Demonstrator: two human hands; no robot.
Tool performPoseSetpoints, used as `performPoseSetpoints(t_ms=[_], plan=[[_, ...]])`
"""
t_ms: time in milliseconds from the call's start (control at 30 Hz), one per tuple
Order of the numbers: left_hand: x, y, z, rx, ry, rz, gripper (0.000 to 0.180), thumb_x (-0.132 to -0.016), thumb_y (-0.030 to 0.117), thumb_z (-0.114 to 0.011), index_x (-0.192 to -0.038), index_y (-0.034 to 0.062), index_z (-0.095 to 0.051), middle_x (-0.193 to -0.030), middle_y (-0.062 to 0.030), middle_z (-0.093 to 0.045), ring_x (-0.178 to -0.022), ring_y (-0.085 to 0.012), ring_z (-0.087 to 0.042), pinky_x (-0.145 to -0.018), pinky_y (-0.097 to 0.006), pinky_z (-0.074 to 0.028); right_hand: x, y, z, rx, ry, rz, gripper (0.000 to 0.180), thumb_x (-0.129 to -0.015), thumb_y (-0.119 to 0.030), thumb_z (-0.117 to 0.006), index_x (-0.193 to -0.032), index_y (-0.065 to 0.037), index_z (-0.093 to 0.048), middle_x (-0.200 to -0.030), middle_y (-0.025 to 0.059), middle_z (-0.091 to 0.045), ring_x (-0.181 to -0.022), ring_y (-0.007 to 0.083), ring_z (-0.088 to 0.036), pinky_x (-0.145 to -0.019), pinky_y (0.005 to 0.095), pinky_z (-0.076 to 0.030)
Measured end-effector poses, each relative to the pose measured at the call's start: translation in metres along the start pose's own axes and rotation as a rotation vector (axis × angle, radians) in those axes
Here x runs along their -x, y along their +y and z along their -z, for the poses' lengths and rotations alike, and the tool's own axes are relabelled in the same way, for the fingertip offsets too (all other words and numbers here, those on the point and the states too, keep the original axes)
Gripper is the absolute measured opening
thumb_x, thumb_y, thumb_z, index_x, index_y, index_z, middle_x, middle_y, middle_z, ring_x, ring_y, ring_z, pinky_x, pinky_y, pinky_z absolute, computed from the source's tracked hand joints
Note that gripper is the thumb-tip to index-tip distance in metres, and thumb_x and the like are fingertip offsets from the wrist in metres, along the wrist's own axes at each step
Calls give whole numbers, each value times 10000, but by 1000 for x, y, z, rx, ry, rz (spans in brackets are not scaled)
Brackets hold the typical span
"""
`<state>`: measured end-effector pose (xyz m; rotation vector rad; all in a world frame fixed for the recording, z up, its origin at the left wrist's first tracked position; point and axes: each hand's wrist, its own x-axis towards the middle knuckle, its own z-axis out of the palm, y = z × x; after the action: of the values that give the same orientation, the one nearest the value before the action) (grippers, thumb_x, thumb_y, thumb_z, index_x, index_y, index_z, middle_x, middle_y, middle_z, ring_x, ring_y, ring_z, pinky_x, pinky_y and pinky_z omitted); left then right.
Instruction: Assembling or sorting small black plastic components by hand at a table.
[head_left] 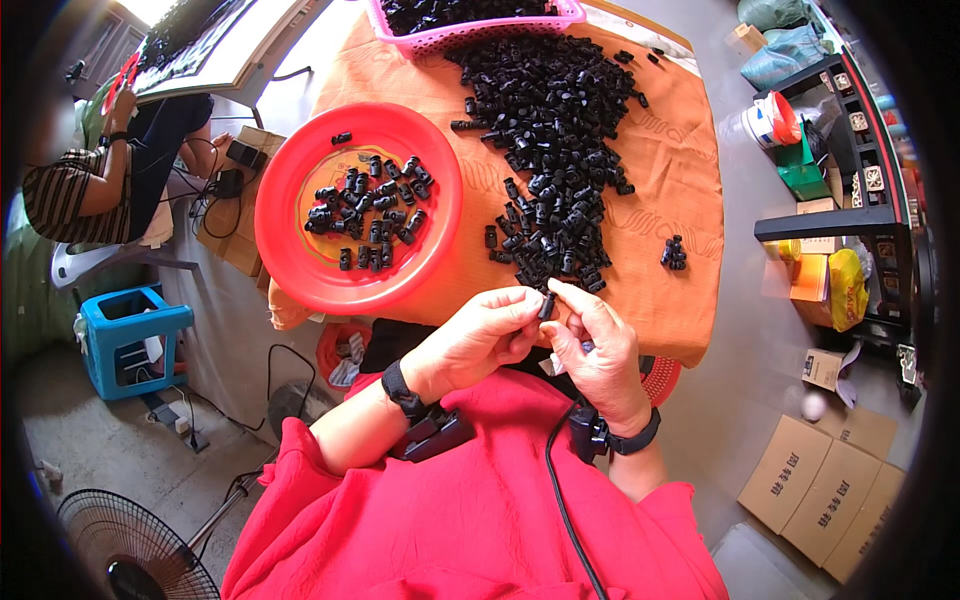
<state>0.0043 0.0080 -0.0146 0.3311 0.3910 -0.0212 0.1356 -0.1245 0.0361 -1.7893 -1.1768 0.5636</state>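
Observation:
My left hand [478, 335] and my right hand [603, 362] meet just past the near edge of the table. Between their fingertips is a small black cylindrical piece [547, 306], apparently a plastic cord lock; both hands pinch it. Something small and pale shows under the right fingers, too hidden to name. Beyond the hands, a big heap of similar black cord locks [560, 165] spreads over the orange cloth [668, 150]. To the left, a red plastic basin [283, 165] holds several more of them, loosely scattered.
A pink basket [480, 38] full of black pieces stands at the far edge. One small cluster [674, 254] lies at the right. Left are a blue stool [135, 310], a fan [130, 560] and a seated person [95, 190]. Right are a shelf [830, 222] and cardboard boxes [825, 490].

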Motion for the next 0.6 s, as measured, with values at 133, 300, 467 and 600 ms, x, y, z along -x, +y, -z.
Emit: performPoseSetpoints(t_ms=[133,300,467,600], plan=[[1,3,-2,14,-17,12,196,-958,278,-675,-994,100,-603,-843,25,-565,-664,-53,-462,-558,-190,-348,3,2,-3,-5,18,-51,474,-839,-45,-758,-1291,-49,-617,-796,75,-622,-561,145,-564,-519,303,-478],[1,1,-2,-17,15,2,210,-968,302,-662,-996,103,-602,-818,32,-552,-659,-52,-456,-541,-191,-331,4,2,-4,-61,0,-88,497,-836,-34,-755,-1309,-53,-605,-751,68,-603,-567,152,-556,-535,309,-479],[1,-1,1,-36,-6,-8,222,-978,322,-648,-1007,106,-606,-813,34,-558,-651,-49,-445,-529,-189,-313,3,3,-5,-63,1,-34,471,-877,-17,-718,-1328,-44,-585,-730,22,-569,-576,99,-550,-525,265,-478],[2,1,-5,-49,31,25,224,-983,329,-639,-1003,107,-614,-808,42,-551,-645,-47,-434,-528,-190,-308,4,2,-7,-107,11,-28,421,-924,-30,-688,-1329,-35,-574,-741,-17,-545,-578,43,-529,-513,216,-471]])
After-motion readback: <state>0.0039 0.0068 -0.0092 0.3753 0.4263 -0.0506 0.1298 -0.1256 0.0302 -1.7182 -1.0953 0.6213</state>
